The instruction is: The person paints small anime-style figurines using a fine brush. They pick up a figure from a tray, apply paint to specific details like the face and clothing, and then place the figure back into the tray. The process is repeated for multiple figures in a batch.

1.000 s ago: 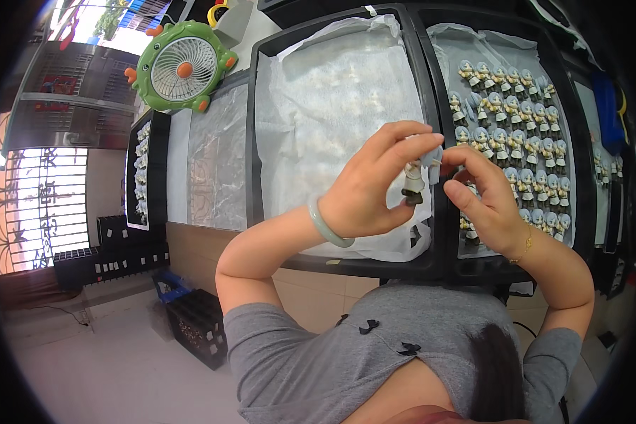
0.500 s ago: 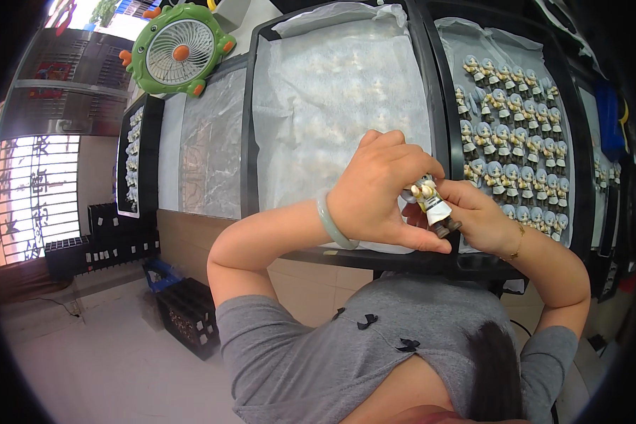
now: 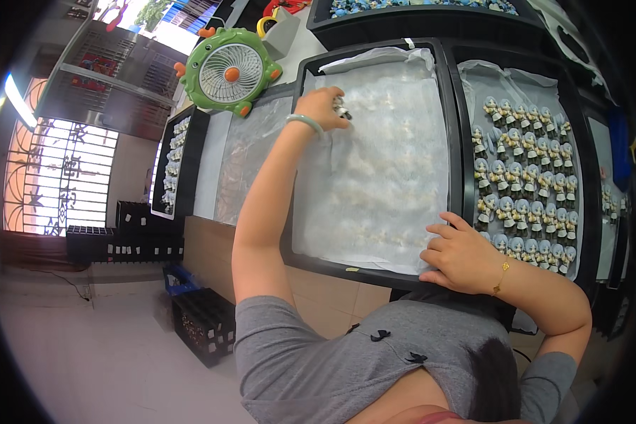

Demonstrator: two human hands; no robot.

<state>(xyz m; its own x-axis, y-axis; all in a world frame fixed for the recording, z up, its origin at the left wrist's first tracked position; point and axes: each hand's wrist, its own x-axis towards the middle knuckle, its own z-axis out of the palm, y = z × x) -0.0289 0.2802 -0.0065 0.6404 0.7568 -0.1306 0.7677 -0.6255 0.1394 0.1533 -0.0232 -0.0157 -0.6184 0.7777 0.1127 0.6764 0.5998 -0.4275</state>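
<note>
My left hand (image 3: 324, 109) is stretched out to the far left corner of the middle black tray (image 3: 452, 127). Its fingers are closed on a small pale figurine (image 3: 342, 110), which it holds against the white translucent sheet (image 3: 374, 177) that covers this tray. A pale green bangle is on that wrist. My right hand (image 3: 463, 254) rests with fingers spread on the sheet's near right corner and holds nothing. Just right of it stands a tray of uncovered figurines (image 3: 523, 184) in rows.
A green round desk fan (image 3: 226, 71) stands at the far left of the table. Another sheet-covered tray (image 3: 251, 155) and a narrow tray of figurines (image 3: 173, 166) lie to the left. Black crates (image 3: 205, 321) sit on the floor below the table edge.
Both hands held the figurine together over the tray's near edge. Now my left hand has carried it out to the far left corner, and my right hand has dropped onto the sheet's near corner.
</note>
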